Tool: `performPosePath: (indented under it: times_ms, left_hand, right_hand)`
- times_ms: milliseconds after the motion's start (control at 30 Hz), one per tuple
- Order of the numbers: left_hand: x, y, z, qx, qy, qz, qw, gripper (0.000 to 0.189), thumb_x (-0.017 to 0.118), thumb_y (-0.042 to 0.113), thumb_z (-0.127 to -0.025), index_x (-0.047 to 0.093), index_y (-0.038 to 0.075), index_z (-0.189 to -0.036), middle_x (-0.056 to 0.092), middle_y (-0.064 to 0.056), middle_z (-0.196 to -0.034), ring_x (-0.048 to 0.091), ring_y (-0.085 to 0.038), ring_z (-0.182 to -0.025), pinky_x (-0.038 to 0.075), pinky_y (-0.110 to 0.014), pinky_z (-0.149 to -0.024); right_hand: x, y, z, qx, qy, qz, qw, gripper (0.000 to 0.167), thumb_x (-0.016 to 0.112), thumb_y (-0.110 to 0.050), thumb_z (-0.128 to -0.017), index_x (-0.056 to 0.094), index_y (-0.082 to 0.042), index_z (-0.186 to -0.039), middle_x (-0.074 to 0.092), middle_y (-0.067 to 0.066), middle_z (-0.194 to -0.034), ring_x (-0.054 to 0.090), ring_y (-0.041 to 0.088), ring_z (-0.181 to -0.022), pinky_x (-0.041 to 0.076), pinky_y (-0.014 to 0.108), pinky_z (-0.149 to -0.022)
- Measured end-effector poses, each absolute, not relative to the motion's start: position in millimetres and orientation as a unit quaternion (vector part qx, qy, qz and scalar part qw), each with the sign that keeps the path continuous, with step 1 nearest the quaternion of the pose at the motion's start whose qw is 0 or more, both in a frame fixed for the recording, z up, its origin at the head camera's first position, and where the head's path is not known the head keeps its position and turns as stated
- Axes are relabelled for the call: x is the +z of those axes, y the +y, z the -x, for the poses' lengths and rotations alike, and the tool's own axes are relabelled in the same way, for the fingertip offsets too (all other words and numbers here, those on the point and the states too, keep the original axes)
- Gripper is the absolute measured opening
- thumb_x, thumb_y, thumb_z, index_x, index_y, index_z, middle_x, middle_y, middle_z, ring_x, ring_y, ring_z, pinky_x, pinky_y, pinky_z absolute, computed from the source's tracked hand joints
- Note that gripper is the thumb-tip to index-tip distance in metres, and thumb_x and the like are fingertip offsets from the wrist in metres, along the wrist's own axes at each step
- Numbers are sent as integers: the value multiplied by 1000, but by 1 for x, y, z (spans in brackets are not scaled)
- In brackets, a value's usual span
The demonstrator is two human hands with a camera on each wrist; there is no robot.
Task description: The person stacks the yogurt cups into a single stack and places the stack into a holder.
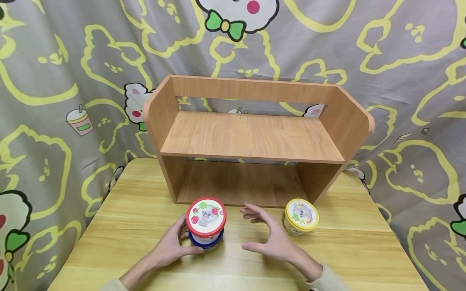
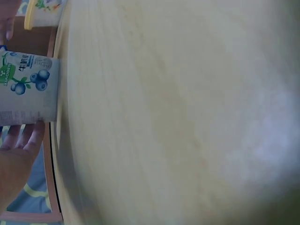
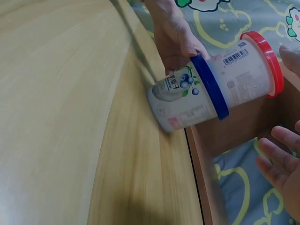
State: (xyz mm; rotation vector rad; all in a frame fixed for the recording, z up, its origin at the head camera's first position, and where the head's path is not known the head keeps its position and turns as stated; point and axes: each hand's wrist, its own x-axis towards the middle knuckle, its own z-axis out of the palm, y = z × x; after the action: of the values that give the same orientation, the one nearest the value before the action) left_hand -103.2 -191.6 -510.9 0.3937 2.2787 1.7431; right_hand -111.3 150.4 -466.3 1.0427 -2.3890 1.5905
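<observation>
Right sleeve (image 1: 329, 281): nearest to us, at five o'clock in the head view.
Right hand (image 1: 274, 238): fingers and thumb spread wide, holding nothing; it hangs at three o'clock from the red-lidded tub (image 1: 206, 217), apart from it.
Left hand (image 1: 171, 244): at eight o'clock of the stack, thumb and fingers curled round the blue-lidded tub (image 3: 180, 103).
Stacked pair: blue-lidded below, its base apparently on the table (image 1: 109, 226); red-lidded upright on the blue lid, gripped by neither hand.
Yellow-lidded tub (image 1: 301, 216): standing alone at two o'clock of our right hand, near the front right corner of the shelf (image 1: 162, 113).
Step in hand: we judge it to be steadying the two-high stack.
Next move: we think it calls for our right hand either to brace the stack from three o'clock or to fetch the yellow-lidded tub; we cannot tell which.
Shelf edges: the front lip of the lower level (image 1: 244, 184) lies near the stack, towards one o'clock; the upper board (image 1: 251, 135) roofs that level, so headroom could be tight for two tubs.
Open room: bare tabletop between stack and right hand; bare wood on the upper board, walled at nine and three o'clock.
</observation>
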Motion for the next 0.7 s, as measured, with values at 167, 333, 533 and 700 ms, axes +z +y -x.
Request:
performPosePath:
  times_ms: [167, 333, 533, 700]
  left_hand:
    - [-510, -191, 104, 595, 784, -125, 125, 101, 96, 19, -77, 36, 7, -158, 52, -22, -157, 58, -14, -136, 51, -13, -109]
    - [-510, -192, 103, 593, 785, -132, 123, 100, 95, 20, -77, 36, 6, -157, 51, -24, -157, 57, -4, -134, 51, -12, -109]
    - [-511, -191, 103, 597, 781, -136, 121, 99, 95, 20, -78, 37, 6, -157, 51, -24, -156, 55, 10, -127, 51, -13, -109]
    - [-512, -191, 103, 599, 779, -144, 117, 99, 95, 18, -77, 37, 5, -156, 52, -25, -155, 55, 9, -127, 52, -14, -109]
  right_hand:
    - [-461, 168, 105, 508, -789, -340, 67, 96, 94, -12, -76, 44, -13, -158, 65, 6, -145, 67, 28, -123, 60, 33, -102]
    - [-458, 185, 103, 505, -784, -346, 99, 96, 94, -9, -73, 46, -7, -156, 66, 7, -145, 67, 22, -124, 59, 32, -101]
    - [-451, 204, 100, 496, -792, -335, 115, 96, 95, -8, -72, 47, -6, -155, 65, 3, -147, 66, 17, -126, 56, 25, -102]
    - [-444, 219, 98, 482, -813, -308, 113, 96, 95, -7, -72, 48, -6, -155, 64, 6, -147, 64, 12, -128, 53, 20, -106]
